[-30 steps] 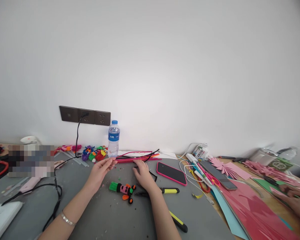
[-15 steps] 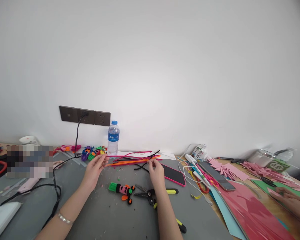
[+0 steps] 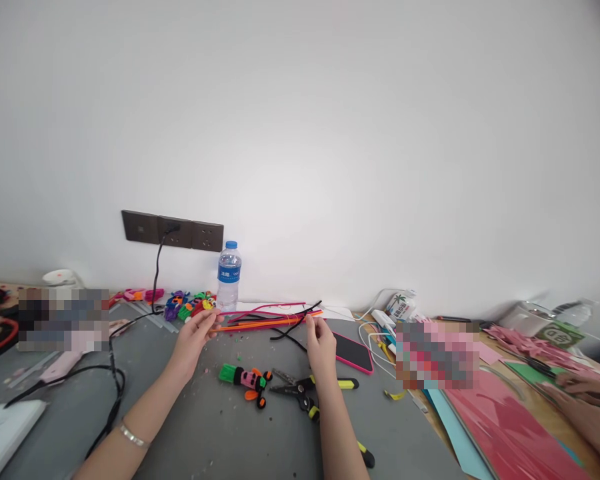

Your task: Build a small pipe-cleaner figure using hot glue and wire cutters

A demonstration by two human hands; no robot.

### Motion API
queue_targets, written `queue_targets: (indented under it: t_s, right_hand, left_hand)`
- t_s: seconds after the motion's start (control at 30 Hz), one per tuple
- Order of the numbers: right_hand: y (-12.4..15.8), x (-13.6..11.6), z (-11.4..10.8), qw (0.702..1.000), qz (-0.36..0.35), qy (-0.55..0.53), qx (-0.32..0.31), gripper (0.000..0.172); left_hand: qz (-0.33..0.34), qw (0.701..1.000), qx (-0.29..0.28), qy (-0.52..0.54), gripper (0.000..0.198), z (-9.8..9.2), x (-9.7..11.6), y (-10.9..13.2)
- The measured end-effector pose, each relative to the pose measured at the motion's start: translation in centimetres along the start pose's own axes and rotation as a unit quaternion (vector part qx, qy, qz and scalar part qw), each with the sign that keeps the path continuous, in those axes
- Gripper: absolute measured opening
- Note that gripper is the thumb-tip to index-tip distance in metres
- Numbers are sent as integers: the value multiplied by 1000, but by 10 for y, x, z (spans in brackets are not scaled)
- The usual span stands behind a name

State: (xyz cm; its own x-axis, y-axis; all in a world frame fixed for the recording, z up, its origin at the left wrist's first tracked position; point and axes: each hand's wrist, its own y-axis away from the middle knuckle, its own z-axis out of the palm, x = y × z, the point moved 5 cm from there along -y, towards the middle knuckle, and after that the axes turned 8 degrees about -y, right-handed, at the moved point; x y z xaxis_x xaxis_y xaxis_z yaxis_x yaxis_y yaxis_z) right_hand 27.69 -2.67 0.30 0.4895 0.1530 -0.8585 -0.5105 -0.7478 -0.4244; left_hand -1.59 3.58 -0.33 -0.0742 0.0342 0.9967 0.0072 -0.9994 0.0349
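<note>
Fingers of my left hand (image 3: 196, 339) are pinched at the left end of a few orange and pink pipe cleaners (image 3: 265, 325). My right hand (image 3: 322, 343) pinches at their right end, so they stretch level between both hands; exactly which strands each holds is unclear. Black pipe cleaners (image 3: 293, 335) lie behind, by the right fingers. Below the hands rests a small pipe-cleaner figure (image 3: 249, 381) in green, pink, black and orange. Pliers with yellow-black handles (image 3: 303, 393) lie partly under my right forearm. A pink-edged phone (image 3: 353, 352) is right of that hand.
A water bottle (image 3: 229, 277) stands against the wall, beside colourful pipe-cleaner pieces (image 3: 180, 305). A black cable (image 3: 113, 360) crosses the left side, near a pink glue gun (image 3: 63, 365). Red sheets (image 3: 515, 427) and another person's hands (image 3: 587, 407) are at right.
My right hand has shifted slightly right along the pipe cleaners; my left keeps its pinch. The view has turned slightly. Another person's hand now shows at the far left.
</note>
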Motion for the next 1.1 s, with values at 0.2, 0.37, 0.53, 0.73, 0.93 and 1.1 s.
queue_targets:
  t_s: [0.2,0.37,0.53,0.73,0.93,1.1]
  right_hand:
    - [4,-8,14,998,-42,5,-55,32]
    - [6,-10,20,995,-63,48,-63,21]
    - [7,0,19,993,-24,101,-48,32]
    - [8,0,18,990,-8,126,-56,46]
    - [8,-9,16,989,-24,141,-42,51]
    - [8,-14,15,990,-53,127,-35,51]
  left_hand:
    - [32,992,-26,-118,48,4,1,-1]
    - [67,980,-48,-181,46,7,2,0]
    - [79,973,-55,-207,45,8,-1,-1]
    - [93,971,-57,-211,41,8,-2,-1]
    - [84,972,-62,-211,42,10,-1,0]
    - [71,975,-69,-197,40,12,0,2]
